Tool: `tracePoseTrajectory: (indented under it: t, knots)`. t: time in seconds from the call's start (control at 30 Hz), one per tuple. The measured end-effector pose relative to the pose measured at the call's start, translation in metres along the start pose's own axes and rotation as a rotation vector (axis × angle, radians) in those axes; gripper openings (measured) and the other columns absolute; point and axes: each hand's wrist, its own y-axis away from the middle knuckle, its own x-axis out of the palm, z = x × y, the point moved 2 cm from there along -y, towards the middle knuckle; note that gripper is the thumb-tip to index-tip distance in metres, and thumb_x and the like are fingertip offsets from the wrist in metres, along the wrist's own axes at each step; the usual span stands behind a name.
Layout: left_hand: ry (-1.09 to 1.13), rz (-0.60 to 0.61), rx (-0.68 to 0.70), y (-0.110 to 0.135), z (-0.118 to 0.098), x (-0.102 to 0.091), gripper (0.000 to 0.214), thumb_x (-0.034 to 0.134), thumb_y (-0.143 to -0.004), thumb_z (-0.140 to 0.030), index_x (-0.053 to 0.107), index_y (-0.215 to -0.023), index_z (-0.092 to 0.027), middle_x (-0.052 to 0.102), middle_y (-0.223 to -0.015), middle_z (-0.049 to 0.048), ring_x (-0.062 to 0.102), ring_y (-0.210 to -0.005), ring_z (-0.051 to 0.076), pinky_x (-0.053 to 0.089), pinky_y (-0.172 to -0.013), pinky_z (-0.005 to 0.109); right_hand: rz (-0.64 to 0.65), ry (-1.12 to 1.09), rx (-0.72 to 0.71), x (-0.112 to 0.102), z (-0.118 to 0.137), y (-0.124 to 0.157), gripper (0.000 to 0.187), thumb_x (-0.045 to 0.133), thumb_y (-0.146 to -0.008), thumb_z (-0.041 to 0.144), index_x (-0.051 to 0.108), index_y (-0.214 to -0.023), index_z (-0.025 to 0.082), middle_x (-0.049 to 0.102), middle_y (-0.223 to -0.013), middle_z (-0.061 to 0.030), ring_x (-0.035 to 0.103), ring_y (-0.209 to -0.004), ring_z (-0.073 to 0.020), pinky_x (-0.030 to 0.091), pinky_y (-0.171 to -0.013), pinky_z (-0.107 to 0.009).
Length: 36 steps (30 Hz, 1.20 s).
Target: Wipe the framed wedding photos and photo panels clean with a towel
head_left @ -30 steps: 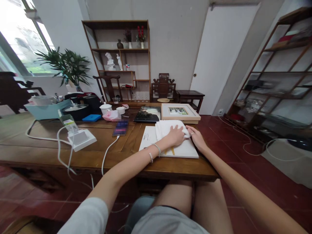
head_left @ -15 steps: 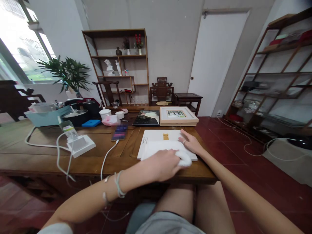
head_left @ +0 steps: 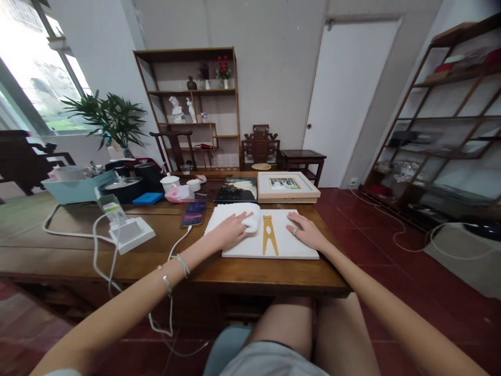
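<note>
1. We take this for a sitting room, in a home or perhaps a tea room; we cannot tell which.
2. We see dark wooden furniture: a carved armchair [head_left: 261,149], a small side table [head_left: 301,155] and a big brown table [head_left: 207,269].
3. Against the wall, a display shelf [head_left: 191,92] shows off white figurines [head_left: 176,110] and red flowers [head_left: 223,68] in a vase.
4. A leafy plant [head_left: 111,116] stands near the window [head_left: 35,62].
5. On the table we find everyday things: a lidded white cup [head_left: 169,182], a glass-lidded pot [head_left: 122,191] and a framed picture [head_left: 284,184].
6. Underfoot we have dark red floor tiles [head_left: 391,287].
</note>
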Motion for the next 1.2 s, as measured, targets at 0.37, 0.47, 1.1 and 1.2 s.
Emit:
tracePoseTrajectory:
  t: [0.37, 0.47, 1.1, 1.2]
  knots:
    - [0.144, -0.003, -0.032, -0.035, 0.016, 0.017, 0.045, 0.028, -0.094, -0.04, 0.064, -0.101, -0.013, 0.033, -0.141, 0.0134, 0.025, -0.132, 0.026, 0.025, -0.103, 0.044, 0.004, 0.011, 0.005, 0.001, 0.0, 0.0, 0.045, 0.051, -0.08, 0.035, 0.054, -0.12, 0.015, 0.046, -0.135, -0.012, 0.036, -0.129, -0.0228, 0.026, -0.109, -0.041]
    - [0.134, -0.011, -0.027, -0.031, 0.001, 0.013, 0.041, 0.03, -0.094, -0.038, 0.064, -0.103, -0.017, 0.033, -0.141, 0.012, 0.026, -0.131, 0.027, 0.025, -0.102, 0.047, -0.016, -0.006, -0.002, 0.001, -0.001, 0.0, 0.043, 0.052, -0.079, 0.034, 0.055, -0.119, 0.018, 0.047, -0.134, -0.0095, 0.037, -0.129, -0.0225, 0.026, -0.108, -0.042]
    - [0.184, 0.063, 0.017, -0.005, -0.02, -0.005, 0.038, 0.031, -0.093, -0.037, 0.062, -0.107, -0.019, 0.029, -0.143, 0.0104, 0.023, -0.133, 0.026, 0.025, -0.102, 0.046, -0.006, 0.022, -0.01, 0.001, 0.0, 0.0, 0.044, 0.051, -0.08, 0.034, 0.055, -0.12, 0.014, 0.047, -0.134, -0.0121, 0.037, -0.128, -0.0231, 0.027, -0.108, -0.041]
    - [0.186, 0.051, -0.037, -0.034, 0.001, 0.008, 0.044, 0.028, -0.094, -0.041, 0.06, -0.11, -0.015, 0.03, -0.142, 0.0117, 0.022, -0.133, 0.025, 0.024, -0.103, 0.043, -0.014, 0.009, -0.009, 0.0, 0.002, 0.001, 0.042, 0.052, -0.079, 0.032, 0.056, -0.118, 0.015, 0.048, -0.133, -0.0115, 0.039, -0.127, -0.0233, 0.026, -0.108, -0.041]
